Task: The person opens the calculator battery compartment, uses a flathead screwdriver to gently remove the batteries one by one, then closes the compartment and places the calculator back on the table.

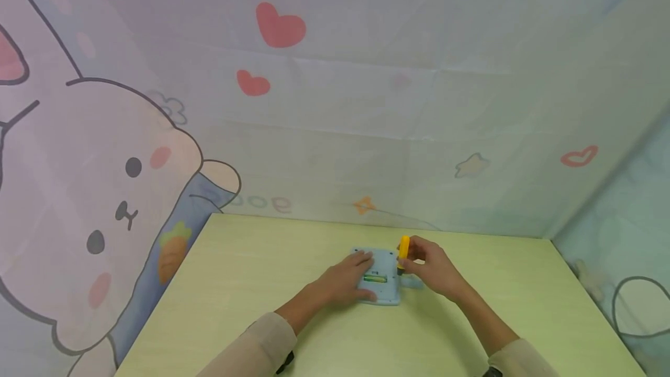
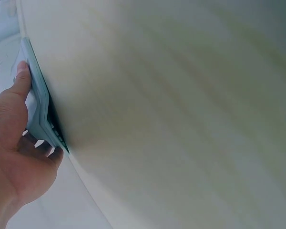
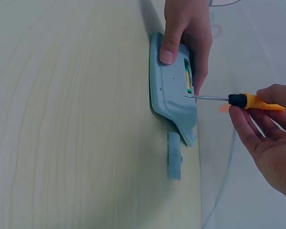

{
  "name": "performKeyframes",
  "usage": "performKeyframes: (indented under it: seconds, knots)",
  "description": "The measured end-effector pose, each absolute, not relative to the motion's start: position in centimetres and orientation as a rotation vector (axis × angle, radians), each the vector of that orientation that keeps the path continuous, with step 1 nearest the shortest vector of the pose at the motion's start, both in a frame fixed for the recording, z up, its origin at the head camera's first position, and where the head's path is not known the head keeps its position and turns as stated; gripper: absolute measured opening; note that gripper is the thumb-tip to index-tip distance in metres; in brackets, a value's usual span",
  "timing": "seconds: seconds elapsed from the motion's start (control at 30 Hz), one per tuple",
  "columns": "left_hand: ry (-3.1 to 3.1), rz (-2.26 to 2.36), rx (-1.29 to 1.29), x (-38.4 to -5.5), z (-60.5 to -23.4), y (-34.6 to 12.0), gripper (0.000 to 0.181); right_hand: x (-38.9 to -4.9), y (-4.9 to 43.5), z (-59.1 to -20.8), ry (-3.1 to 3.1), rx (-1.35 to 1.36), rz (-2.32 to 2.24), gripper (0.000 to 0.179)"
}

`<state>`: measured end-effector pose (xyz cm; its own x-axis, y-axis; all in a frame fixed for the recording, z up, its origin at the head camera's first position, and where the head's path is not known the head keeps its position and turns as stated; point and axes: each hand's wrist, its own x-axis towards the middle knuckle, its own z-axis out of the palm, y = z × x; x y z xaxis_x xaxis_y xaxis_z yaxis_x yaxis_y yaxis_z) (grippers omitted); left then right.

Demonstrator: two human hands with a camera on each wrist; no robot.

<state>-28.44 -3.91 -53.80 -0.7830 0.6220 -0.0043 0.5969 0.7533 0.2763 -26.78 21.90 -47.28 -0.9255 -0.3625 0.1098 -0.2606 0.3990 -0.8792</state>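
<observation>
A light-blue calculator point(image 1: 386, 291) lies back side up on the table, its battery slot uncovered and a green battery point(image 1: 375, 278) inside. My left hand point(image 1: 348, 279) grips it from the left; in the left wrist view the thumb point(image 2: 22, 78) lies on its back and other fingertips are at its edge. Between thumb and fingers, my right hand point(image 1: 431, 266) pinches the yellow handle of a screwdriver point(image 1: 404, 247). In the right wrist view, the thin metal shaft point(image 3: 209, 98) overlaps the calculator's back near the battery slot.
A small light-blue battery cover point(image 3: 174, 156) lies on the table just right of the calculator. Behind the pale wooden table point(image 1: 262, 249) hangs a printed cloth backdrop point(image 1: 340, 132), with another stretch of cloth point(image 1: 628, 237) along the right side.
</observation>
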Motion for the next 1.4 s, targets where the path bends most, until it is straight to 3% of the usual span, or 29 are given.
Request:
performKeyframes:
  seconds: [1.4]
  knots:
    - [2.854, 0.44, 0.976, -28.1, -53.6, -4.0, 0.09, -26.1, 19.9, -47.9, 2.775, -0.58, -1.582, 0.017]
